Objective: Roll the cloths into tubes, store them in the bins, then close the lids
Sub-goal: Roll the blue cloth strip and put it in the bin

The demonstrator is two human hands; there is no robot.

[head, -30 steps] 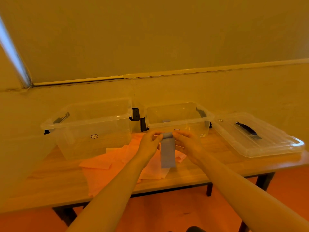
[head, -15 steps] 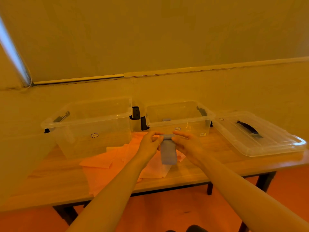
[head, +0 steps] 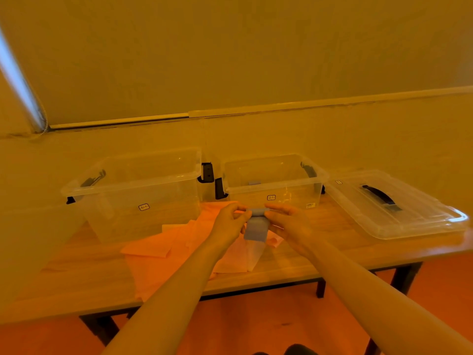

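Observation:
A grey-blue cloth (head: 256,228) hangs in the air over the table, its top rolled into a tube. My left hand (head: 229,222) pinches the roll's left end and my right hand (head: 288,222) pinches its right end. A short flap still hangs below the roll. Orange and pink cloths (head: 174,249) lie spread on the wooden table (head: 76,283) beneath my hands. Two clear bins stand open behind: the large left bin (head: 138,193) and the smaller right bin (head: 276,185), which has a small grey-blue piece inside.
A clear lid (head: 399,206) with a dark handle lies flat on the table at the right, reaching the table's edge. Black latches hang between the two bins. A wall runs close behind the bins. The floor below is orange.
The hanging flap of the grey-blue cloth has grown shorter as my hands roll it up from the top. My hands stay in nearly the same place.

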